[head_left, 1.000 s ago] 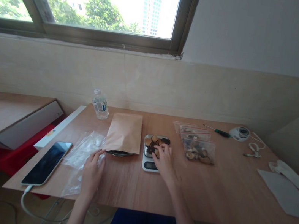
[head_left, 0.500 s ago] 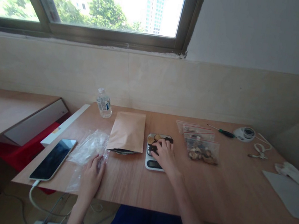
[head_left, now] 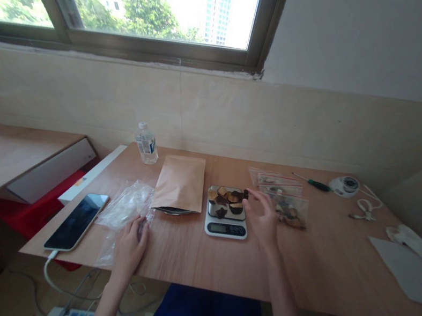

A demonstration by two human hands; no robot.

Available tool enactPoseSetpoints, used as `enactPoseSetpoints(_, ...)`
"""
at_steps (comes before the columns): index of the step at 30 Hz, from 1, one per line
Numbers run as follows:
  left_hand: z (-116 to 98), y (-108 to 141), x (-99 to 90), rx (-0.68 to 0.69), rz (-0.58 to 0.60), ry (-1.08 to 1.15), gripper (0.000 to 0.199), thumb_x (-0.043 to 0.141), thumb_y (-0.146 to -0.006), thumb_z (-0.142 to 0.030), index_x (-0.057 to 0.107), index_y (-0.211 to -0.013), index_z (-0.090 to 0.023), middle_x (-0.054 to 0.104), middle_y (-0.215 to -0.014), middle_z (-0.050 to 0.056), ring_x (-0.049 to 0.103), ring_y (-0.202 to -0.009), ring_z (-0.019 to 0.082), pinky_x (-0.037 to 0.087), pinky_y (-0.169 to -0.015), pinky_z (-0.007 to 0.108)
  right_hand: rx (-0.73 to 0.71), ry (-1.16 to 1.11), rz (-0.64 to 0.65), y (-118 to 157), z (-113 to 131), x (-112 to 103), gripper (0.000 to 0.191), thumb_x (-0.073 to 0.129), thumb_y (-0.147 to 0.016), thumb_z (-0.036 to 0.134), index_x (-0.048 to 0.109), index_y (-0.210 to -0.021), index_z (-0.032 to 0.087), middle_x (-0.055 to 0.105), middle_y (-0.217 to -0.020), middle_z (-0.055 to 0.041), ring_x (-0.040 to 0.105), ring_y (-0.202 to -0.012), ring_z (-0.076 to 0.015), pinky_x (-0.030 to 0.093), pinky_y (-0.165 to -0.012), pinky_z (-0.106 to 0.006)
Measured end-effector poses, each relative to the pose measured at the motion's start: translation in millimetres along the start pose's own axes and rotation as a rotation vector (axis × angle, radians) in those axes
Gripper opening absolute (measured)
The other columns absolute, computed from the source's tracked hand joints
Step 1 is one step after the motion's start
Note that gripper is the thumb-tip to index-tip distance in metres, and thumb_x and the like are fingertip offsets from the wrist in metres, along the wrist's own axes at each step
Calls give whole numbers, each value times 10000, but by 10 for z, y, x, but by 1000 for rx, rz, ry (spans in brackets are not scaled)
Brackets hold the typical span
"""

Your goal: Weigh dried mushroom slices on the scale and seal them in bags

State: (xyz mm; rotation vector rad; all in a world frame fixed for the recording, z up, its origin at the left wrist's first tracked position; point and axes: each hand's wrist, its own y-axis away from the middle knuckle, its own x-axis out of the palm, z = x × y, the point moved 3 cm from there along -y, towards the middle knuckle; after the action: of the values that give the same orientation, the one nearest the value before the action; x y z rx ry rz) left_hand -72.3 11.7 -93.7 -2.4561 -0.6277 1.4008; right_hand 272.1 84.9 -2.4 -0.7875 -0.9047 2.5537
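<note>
A white digital kitchen scale [head_left: 225,229] lies in front of me, with several dried mushroom pieces [head_left: 224,199], tan and dark brown, on its metal plate. At the plate's right edge my right hand [head_left: 263,219] pinches a small dark dried mushroom piece [head_left: 246,194] between thumb and fingertips. My left hand [head_left: 131,244] rests on the table with loosely bent fingers, thumb apart, touching crumpled clear plastic bags [head_left: 126,208]. Between the hands lies a brown kraft paper pouch [head_left: 181,182], its mouth slightly parted towards me.
Zip bags [head_left: 292,208] of dried pieces lie right of the scale. Farther right are a screwdriver [head_left: 318,185], a white dome camera [head_left: 345,186] with its cable and a grey sheet [head_left: 407,269]. To the left are a phone [head_left: 76,222] on a cable and a water bottle [head_left: 146,145].
My right hand has moved right, off the middle of the scale, uncovering the pieces and display, and now pinches one dark mushroom piece. My left hand has stayed in place.
</note>
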Motion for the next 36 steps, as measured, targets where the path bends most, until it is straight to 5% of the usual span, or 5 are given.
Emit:
enactPoseSetpoints(7,-12,8,-4,-49,40,-55,420,445,-797,-483,557,-1045,-164,577,-1120,128,517,-1073,300,389,-919,438,125,295,-46,527,-503,-418,316,515,-816,415,628,-1007,189,631,-974,-99,565,-920,-237,424,-825,-394)
enactPoseSetpoints(15,-25,-120,-135,-128,57,-113,274,380,-824,-393,569,-834,-196,643,-837,87,593,-831,260,430,-735,358,163,681,142,979,-891,-445,333,424,-842,397,653,-981,200,606,-913,-110,524,-865,-281,389,-767,-445)
enactPoseSetpoints(26,-129,-352,-495,-482,-228,130,194,381,-827,-346,482,-865,-184,648,-862,96,625,-805,255,456,-669,367,-3,432,344,791,-245,141,347,369,-888,224,587,-1150,286,505,-1157,-96,494,-1020,-242,397,-846,-411)
enactPoseSetpoints(32,-583,-272,-733,-349,-496,228,230,376,-861,-357,472,-964,-176,619,-1034,105,592,-937,222,462,-746,345,-71,483,408,698,-143,350,390,410,-865,218,536,-1208,354,455,-1253,-89,465,-1057,-278,410,-806,-439)
enactPoseSetpoints(36,-808,-230,-715,-268,-463,249,202,405,-860,-340,498,-917,-171,613,-964,73,583,-803,176,448,-693,300,-59,527,381,622,-142,385,368,405,-873,235,554,-1193,337,480,-1226,-100,467,-1038,-287,409,-787,-447)
